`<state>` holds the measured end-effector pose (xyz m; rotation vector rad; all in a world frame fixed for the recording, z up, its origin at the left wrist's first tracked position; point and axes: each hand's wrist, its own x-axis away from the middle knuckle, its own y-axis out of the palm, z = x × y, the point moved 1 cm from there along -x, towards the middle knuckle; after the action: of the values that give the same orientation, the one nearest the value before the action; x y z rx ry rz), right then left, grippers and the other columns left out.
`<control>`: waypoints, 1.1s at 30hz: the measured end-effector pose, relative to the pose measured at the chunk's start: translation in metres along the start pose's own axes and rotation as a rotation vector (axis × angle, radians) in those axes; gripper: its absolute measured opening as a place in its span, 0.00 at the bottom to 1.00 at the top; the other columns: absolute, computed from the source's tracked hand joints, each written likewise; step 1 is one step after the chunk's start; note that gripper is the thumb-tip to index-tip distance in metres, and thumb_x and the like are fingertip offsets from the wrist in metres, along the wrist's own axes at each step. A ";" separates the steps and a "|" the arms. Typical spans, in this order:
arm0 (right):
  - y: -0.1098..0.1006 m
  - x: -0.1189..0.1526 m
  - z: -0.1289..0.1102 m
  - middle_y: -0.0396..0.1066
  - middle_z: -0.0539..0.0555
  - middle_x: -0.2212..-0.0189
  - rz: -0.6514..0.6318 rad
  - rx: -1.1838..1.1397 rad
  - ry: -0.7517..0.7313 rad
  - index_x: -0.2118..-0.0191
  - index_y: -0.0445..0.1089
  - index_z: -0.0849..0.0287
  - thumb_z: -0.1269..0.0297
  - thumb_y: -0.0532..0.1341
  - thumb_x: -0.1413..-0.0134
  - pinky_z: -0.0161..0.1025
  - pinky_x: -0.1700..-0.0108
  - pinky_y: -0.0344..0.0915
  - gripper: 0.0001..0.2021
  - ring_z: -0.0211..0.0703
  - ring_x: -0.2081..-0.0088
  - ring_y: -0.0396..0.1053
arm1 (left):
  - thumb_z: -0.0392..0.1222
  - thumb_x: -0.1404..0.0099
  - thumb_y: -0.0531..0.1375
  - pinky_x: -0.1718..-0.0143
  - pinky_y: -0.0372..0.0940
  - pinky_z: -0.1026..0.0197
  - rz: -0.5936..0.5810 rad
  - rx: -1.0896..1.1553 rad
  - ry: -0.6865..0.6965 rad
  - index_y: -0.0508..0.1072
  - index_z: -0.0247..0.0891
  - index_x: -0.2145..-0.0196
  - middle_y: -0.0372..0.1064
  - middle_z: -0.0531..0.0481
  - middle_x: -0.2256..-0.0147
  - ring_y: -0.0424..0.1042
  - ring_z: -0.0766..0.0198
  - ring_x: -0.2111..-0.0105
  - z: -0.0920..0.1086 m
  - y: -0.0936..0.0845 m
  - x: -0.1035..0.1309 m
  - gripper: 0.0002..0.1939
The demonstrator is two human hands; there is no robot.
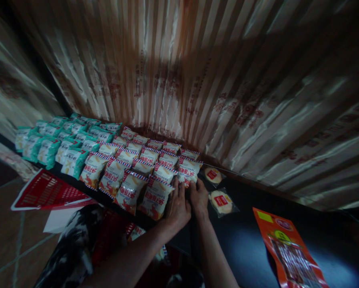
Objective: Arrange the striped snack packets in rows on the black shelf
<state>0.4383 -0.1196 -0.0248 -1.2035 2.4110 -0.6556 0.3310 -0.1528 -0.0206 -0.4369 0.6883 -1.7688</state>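
Observation:
White, red and orange snack bags [157, 196] with striped top edges stand in close rows on a black tabletop [242, 236]. My left hand [178, 208] has its fingers stretched forward beside the front bag, their tips at the lower edge of a white snack bag [188, 170] at the right end of the rows. My right hand [199, 199] is closed at that same bag's lower right corner, thumb against it and other fingers bent and partly hidden. Just right of this hand lie two clear-wrapped round pale snacks with red labels [221, 201].
Several teal snack bags [74, 162] fill the table's left end. An orange packet of brown sticks [290, 252] lies at the right. Behind the table hangs a pleated plastic-like sheet [173, 72]. A red printed bag [52, 192] is below the left front edge, above a tiled floor [5, 240].

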 end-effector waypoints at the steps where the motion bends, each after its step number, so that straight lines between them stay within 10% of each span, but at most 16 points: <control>1: 0.000 0.000 0.000 0.74 0.63 0.60 -0.002 0.008 -0.004 0.50 0.69 0.64 0.51 0.48 0.50 0.45 0.57 0.63 0.28 0.51 0.61 0.70 | 0.28 0.43 0.50 0.36 0.46 0.48 -0.001 -0.004 0.000 0.49 0.28 0.37 0.31 0.39 0.34 0.37 0.52 0.34 0.000 0.000 0.000 0.35; 15: 0.011 0.011 0.003 0.63 0.71 0.46 0.171 0.053 -0.137 0.41 0.58 0.71 0.49 0.50 0.48 0.52 0.46 0.57 0.35 0.57 0.45 0.61 | 0.32 0.37 0.47 0.36 0.44 0.49 -0.013 -0.061 0.029 0.48 0.27 0.36 0.32 0.38 0.34 0.31 0.55 0.34 -0.004 0.001 -0.004 0.31; 33: 0.017 0.013 0.010 0.56 0.68 0.40 0.001 0.097 -0.147 0.38 0.52 0.69 0.48 0.48 0.46 0.53 0.41 0.53 0.36 0.54 0.39 0.54 | 0.33 0.35 0.46 0.37 0.47 0.49 0.015 -0.119 0.047 0.47 0.32 0.36 0.36 0.39 0.34 0.35 0.55 0.35 -0.009 0.012 -0.006 0.29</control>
<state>0.4252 -0.1236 -0.0433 -1.1680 2.2329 -0.6521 0.3356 -0.1470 -0.0350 -0.4707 0.8309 -1.7339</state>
